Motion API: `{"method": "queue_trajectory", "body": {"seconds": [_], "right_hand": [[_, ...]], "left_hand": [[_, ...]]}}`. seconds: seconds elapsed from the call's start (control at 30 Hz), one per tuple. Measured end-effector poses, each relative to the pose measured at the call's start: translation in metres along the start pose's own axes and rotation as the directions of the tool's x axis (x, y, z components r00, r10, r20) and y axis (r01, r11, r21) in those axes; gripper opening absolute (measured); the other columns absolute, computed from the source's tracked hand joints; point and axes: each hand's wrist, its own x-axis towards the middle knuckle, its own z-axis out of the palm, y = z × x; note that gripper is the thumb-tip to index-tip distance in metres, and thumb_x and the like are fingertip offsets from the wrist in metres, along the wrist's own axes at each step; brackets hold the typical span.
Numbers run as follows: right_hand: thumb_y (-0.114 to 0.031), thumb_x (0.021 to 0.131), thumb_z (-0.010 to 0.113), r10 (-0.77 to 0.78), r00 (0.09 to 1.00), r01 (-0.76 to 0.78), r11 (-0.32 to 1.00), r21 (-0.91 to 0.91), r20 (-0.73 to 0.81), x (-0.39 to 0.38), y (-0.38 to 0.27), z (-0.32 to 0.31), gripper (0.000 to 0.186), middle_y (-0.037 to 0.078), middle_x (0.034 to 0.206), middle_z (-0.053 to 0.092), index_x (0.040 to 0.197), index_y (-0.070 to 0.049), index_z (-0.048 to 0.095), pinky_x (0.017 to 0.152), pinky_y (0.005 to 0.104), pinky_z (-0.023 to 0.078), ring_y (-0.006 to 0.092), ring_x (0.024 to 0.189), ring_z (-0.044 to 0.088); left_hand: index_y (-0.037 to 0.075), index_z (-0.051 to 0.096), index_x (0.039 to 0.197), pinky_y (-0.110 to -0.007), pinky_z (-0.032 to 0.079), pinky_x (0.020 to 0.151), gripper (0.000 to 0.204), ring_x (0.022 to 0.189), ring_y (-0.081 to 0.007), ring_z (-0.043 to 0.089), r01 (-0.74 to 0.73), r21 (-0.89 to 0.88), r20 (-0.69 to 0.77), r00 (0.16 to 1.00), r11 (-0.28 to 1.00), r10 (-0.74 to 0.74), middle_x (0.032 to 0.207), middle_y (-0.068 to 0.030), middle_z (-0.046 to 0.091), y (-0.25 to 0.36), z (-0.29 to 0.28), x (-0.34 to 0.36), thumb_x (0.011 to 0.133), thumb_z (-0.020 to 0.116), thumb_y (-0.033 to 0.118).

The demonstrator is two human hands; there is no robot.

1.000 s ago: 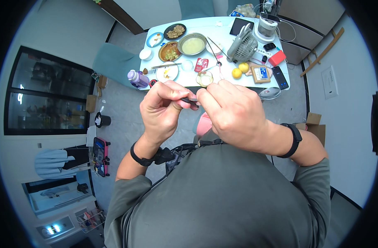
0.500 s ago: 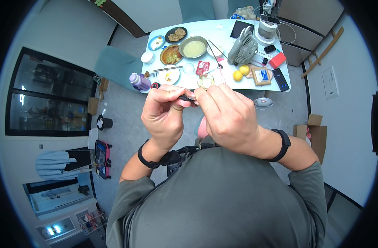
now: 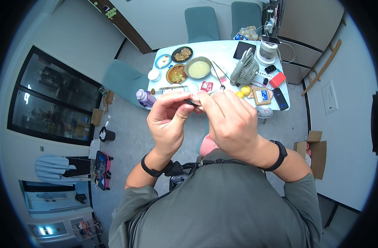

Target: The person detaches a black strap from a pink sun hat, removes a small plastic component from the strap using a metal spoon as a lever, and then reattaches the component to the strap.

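Observation:
My left hand (image 3: 169, 120) and my right hand (image 3: 232, 124) are raised close to the camera with their fingertips meeting. Both pinch a small dark object (image 3: 191, 101), which the fingers mostly hide, so I cannot tell what it is. Each wrist wears a black band. Far below the hands stands a white table (image 3: 227, 46) with a bowl of pale soup (image 3: 198, 68), a dish of orange food (image 3: 176, 74), a dark plate (image 3: 182, 54) and a small blue plate (image 3: 163, 61).
A small desk fan (image 3: 244, 70), yellow fruit (image 3: 246, 90), a dark tablet (image 3: 243, 49), a phone (image 3: 280, 99) and a purple bottle (image 3: 145, 98) are also on the table. Teal chairs (image 3: 202, 22) stand around it. A cardboard box (image 3: 312, 153) sits on the floor at right.
Both hands stay together on the small object, shifting only slightly. The view has tilted, so the table sits lower in the picture, just behind the fingertips.

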Motion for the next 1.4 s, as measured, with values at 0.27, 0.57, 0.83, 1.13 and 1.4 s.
{"method": "queue_trajectory", "body": {"seconds": [0.27,0.57,0.83,1.13,1.4], "right_hand": [[-0.015,0.081,0.066,-0.039,0.999,0.038,0.997,-0.067,-0.014,0.006,0.001,-0.001,0.036,0.006,0.093,0.066,0.112,0.003,0.068,0.061,0.0300,0.048,0.0181,0.082,0.064],[-0.014,0.080,0.067,-0.089,0.994,0.079,0.988,-0.130,-0.070,0.008,0.007,0.005,0.034,0.004,0.087,0.064,0.109,0.003,0.070,0.059,0.0295,0.046,0.0160,0.076,0.061],[-0.018,0.082,0.066,-0.138,0.986,0.122,0.980,-0.157,-0.092,0.014,0.014,0.006,0.015,0.002,0.074,0.051,0.088,-0.004,0.066,0.057,0.0312,0.040,0.0161,0.069,0.053],[-0.015,0.073,0.067,-0.254,0.963,0.258,0.965,-0.039,0.096,0.031,0.030,-0.018,0.016,0.003,0.075,0.053,0.085,-0.005,0.062,0.058,0.0324,0.048,0.0192,0.072,0.060],[-0.021,0.079,0.068,-0.397,0.882,0.380,0.918,0.116,0.255,0.043,0.049,-0.034,0.017,0.005,0.077,0.062,0.086,-0.005,0.066,0.063,0.0363,0.054,0.0207,0.077,0.066]], "left_hand": [[-0.005,0.062,0.125,-0.036,0.061,0.086,0.030,0.102,-0.0215,0.069,0.013,-0.094,-0.028,0.999,0.995,-0.015,0.116,-0.0161,0.068,0.000,0.000,0.001,0.097,0.068,0.003],[-0.005,0.065,0.127,-0.032,0.059,0.090,0.030,0.103,-0.0180,0.069,0.017,0.098,-0.079,0.997,0.995,-0.009,0.117,-0.0140,0.069,0.007,0.002,0.001,0.097,0.067,0.000],[-0.005,0.066,0.130,-0.029,0.059,0.086,0.031,0.097,-0.0175,0.070,0.024,0.268,-0.035,0.999,0.963,-0.015,0.113,-0.0138,0.070,0.018,0.009,0.010,0.099,0.061,-0.003],[-0.005,0.067,0.123,-0.032,0.061,0.076,0.027,0.083,-0.0200,0.073,0.224,0.046,0.086,0.970,0.974,-0.227,0.098,-0.0142,0.072,0.016,-0.011,0.018,0.097,0.067,0.002],[-0.005,0.065,0.104,-0.036,0.064,0.070,0.014,0.081,-0.0241,0.074,0.316,-0.146,0.266,0.925,0.937,-0.271,0.089,-0.0156,0.071,0.014,-0.016,0.026,0.093,0.071,0.002]]}}
